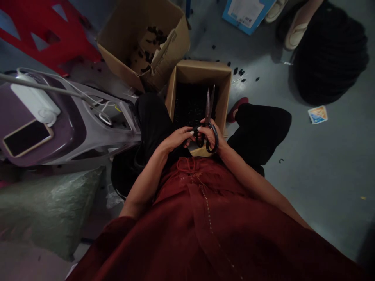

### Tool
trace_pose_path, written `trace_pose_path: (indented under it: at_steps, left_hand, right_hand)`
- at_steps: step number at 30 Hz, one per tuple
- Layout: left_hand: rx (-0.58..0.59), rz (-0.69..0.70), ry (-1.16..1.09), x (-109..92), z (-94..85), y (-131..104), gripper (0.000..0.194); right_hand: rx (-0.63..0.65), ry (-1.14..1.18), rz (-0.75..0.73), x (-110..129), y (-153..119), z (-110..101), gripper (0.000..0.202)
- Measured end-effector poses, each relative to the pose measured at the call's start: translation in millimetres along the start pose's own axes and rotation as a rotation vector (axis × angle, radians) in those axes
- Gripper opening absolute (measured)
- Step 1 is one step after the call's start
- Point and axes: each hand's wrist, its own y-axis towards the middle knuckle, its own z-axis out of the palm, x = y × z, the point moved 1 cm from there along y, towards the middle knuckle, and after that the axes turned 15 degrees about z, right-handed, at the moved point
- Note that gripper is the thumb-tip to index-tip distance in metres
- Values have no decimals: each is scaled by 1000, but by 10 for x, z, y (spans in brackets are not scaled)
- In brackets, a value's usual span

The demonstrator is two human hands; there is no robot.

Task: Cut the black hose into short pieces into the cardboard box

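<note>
Scissors (208, 104) with black handles rest in my right hand (211, 134), their blades pointing away from me and slightly apart. My right hand is closed around them, and its thumb and fingertips also meet a small black piece (195, 130). From the other side, my left hand (181, 137) pinches that same black piece; its exact kind is too dark to make out. Both hands are above the near edge of a cardboard box (229, 84) between my knees. Inside it lies a heap of small black pieces (190, 105).
A second cardboard box (117, 58) with scattered black pieces stands farther left. To the left, a purple-grey stool (68, 134) carries a phone (27, 137) and a white power strip (36, 99). A large black coiled bundle (331, 54) sits right, near another person's foot (295, 35).
</note>
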Motion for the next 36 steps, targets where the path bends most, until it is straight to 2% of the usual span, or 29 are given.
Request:
trace_pose_path:
  at_steps: [3, 5, 9, 13, 17, 19, 21, 25, 36]
  left_hand:
    - [14, 25, 139, -23, 30, -98, 20]
    - [8, 29, 129, -36, 48, -130, 22]
    - [-34, 29, -105, -44, 15, -90, 11]
    - [-126, 36, -327, -30, -116, -13, 25]
    - [-136, 44, -437, -22, -195, 10, 20]
    - [-132, 33, -464, -19, -200, 10, 28]
    - [-134, 26, -472, -9, -196, 12, 38]
    - [-126, 30, -465, 37, -192, 32, 46]
    - [-119, 17, -272, 14, -109, 37, 52]
  right_hand:
    - [-27, 30, 17, -5, 16, -42, 40]
    - [-50, 6, 10, 10, 32, -76, 40]
    - [-73, -100, -67, 49, 34, -151, 43]
    - [-83, -353, -102, -25, -46, -277, 46]
    - [-57, -567, -32, -234, -199, -395, 46]
    - [-29, -647, 20, -332, -275, -420, 46]
    - [-21, -721, 41, -393, -327, -426, 46]
    - [-20, -786, 19, -417, -328, -424, 48]
    - [3, -714, -13, -370, -213, -403, 50]
